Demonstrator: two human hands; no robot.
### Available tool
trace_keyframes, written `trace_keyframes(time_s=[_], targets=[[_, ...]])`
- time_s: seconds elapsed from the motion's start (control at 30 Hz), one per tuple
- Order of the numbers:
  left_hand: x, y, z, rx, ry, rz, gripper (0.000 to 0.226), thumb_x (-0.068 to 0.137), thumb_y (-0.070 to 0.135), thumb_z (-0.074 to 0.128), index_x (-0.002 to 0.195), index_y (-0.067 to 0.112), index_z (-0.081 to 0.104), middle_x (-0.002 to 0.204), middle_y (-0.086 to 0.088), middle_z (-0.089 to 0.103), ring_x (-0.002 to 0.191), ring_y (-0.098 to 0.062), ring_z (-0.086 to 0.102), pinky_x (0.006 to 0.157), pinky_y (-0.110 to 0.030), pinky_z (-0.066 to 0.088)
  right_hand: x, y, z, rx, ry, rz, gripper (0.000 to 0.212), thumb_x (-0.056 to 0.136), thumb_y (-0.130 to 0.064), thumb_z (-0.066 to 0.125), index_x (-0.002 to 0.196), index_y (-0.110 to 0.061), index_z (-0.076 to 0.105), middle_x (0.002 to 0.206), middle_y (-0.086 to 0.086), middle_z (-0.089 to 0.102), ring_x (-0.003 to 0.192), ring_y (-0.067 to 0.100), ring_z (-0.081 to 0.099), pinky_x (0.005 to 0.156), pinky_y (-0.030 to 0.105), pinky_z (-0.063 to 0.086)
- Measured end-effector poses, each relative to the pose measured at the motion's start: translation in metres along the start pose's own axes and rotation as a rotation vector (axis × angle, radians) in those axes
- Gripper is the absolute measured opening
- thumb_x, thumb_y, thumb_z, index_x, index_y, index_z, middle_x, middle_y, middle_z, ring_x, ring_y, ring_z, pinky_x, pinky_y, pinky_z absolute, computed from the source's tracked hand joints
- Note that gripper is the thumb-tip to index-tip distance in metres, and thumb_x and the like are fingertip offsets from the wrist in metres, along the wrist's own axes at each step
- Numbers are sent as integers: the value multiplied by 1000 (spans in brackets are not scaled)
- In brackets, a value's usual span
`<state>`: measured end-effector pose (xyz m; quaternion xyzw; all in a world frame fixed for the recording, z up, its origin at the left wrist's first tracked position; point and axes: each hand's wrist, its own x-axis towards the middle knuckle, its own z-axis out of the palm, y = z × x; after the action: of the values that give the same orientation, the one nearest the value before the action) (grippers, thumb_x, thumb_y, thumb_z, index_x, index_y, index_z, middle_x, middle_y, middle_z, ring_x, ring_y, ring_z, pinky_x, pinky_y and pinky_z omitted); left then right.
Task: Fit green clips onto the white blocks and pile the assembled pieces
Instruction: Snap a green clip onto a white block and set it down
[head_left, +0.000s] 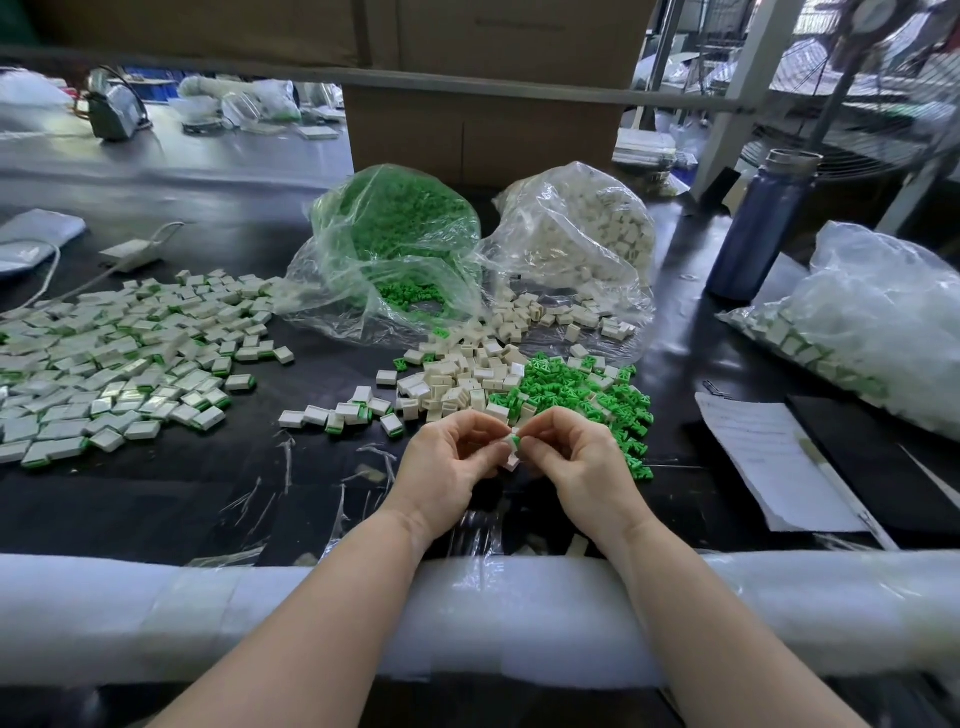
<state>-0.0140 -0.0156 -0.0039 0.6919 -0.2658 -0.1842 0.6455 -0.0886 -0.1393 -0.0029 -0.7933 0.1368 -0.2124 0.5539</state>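
Observation:
Both hands meet above the black table near its front edge. My left hand (452, 457) pinches a white block (511, 460), and my right hand (576, 452) pinches a green clip (515, 442) against the block's top. Just beyond the hands lie a heap of loose white blocks (462, 376) and a heap of loose green clips (582, 395). A wide pile of assembled white-and-green pieces (119, 358) spreads over the table's left side.
An open bag of green clips (400, 244) and an open bag of white blocks (582, 234) stand behind the heaps. At right are a blue bottle (758, 228), a bag of assembled pieces (872, 327) and papers (769, 457). White foam padding (208, 613) lines the near edge.

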Motion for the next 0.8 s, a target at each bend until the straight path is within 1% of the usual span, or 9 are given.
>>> trace_keyframes(time_s=[0.07, 0.1, 0.23, 0.33, 0.43, 0.57, 0.63, 0.7, 0.8], targets=[[0, 0, 1, -21, 0, -15, 13, 82, 1, 65, 83, 14, 65, 75, -3, 65, 66, -7, 64, 62, -18, 54, -1, 0, 0, 19, 5, 0, 26, 84, 2, 62, 73, -21, 61, 79, 14, 67, 77, 33, 63, 76, 42, 54], [0, 1, 1, -29, 0, -21, 13, 82, 1, 64, 84, 14, 65, 75, -3, 65, 64, -7, 65, 60, -17, 53, -1, 0, 0, 23, 6, -1, 26, 84, 3, 62, 73, -21, 62, 79, 15, 66, 76, 34, 62, 75, 43, 54], [-1, 1, 2, -29, -2, -35, 14, 83, -1, 62, 85, 12, 67, 75, -3, 66, 62, -6, 65, 60, -17, 54, -2, -2, 0, 28, 12, -15, 26, 82, 4, 63, 77, -21, 62, 76, 9, 66, 70, 17, 59, 70, 32, 52], [0, 2, 3, -20, -3, -34, 15, 84, -2, 61, 85, 11, 68, 76, -3, 66, 63, -8, 64, 63, -17, 54, -2, -4, 0, 34, 11, -21, 26, 81, 7, 63, 77, -18, 60, 81, 13, 66, 73, 18, 59, 74, 34, 51], [-1, 3, 3, -5, -9, -24, 17, 84, -3, 60, 84, 11, 68, 76, -2, 66, 64, -9, 63, 64, -16, 54, -3, -5, -1, 36, -13, -16, 24, 80, 8, 62, 79, -15, 59, 76, 10, 63, 70, 17, 57, 72, 35, 51], [-2, 3, 3, 28, -17, -15, 16, 83, -5, 60, 81, 9, 68, 73, -4, 64, 63, -11, 59, 63, -14, 52, -3, -6, -1, 39, -27, -1, 27, 79, 10, 63, 75, -16, 56, 71, 3, 59, 68, 14, 55, 68, 29, 49], [-2, 3, 3, 60, -40, -7, 17, 83, -5, 61, 80, 9, 68, 73, -3, 64, 65, -12, 58, 66, -15, 52, -4, -7, -1, 32, -44, 4, 28, 79, 9, 64, 73, -16, 55, 72, 3, 59, 68, 14, 55, 69, 29, 49], [-3, 3, 3, 88, -76, 2, 17, 83, -6, 61, 80, 10, 67, 74, -1, 64, 65, -9, 58, 68, -15, 52, -4, -7, -1, 6, -66, -4, 28, 78, 9, 66, 72, -17, 54, 72, 3, 59, 68, 14, 55, 69, 29, 49], [-3, 2, 3, 107, -89, 16, 17, 83, -5, 61, 80, 10, 67, 74, 0, 64, 64, -6, 58, 69, -15, 51, -4, -6, -1, -4, -65, -4, 29, 77, 8, 67, 71, -17, 55, 71, 1, 60, 67, 13, 56, 67, 25, 50]])
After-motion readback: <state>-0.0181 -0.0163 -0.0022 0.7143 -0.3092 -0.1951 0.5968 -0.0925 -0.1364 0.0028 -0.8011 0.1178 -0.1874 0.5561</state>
